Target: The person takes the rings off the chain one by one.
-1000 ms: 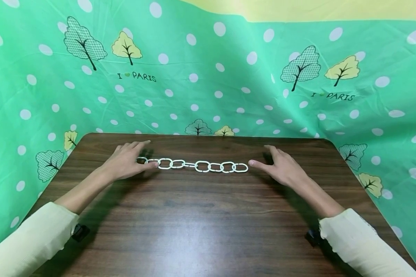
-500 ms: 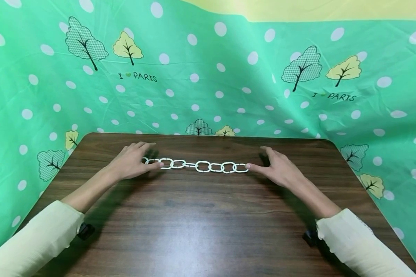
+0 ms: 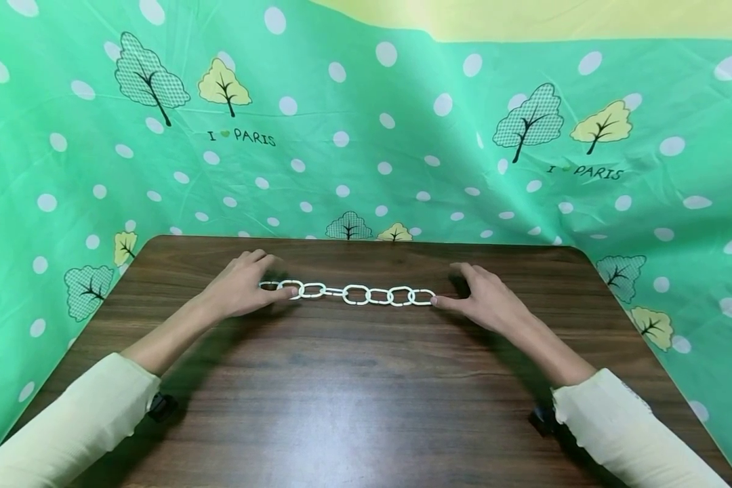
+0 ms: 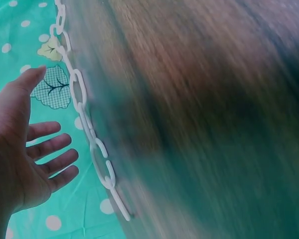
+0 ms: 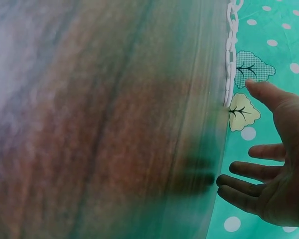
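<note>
A white chain of several oval links lies stretched left to right on the wooden table. My left hand hovers at its left end, thumb overlapping a link in the head view and partly hiding that end. At the right end, my right hand has its thumb tip by the last link; whether it touches cannot be told. Both wrist views show spread, relaxed fingers holding nothing: the left hand beside the chain, and the right hand just past its end.
The dark brown table has rounded far corners. A green dotted cloth with tree prints hangs behind and around it. Pale sleeves cover both forearms, and a small black device sits at each cuff.
My left hand has moved right along the chain, covering its left end more. My right hand has shifted slightly left, bringing its thumb to the last link. The chain stays in place.
</note>
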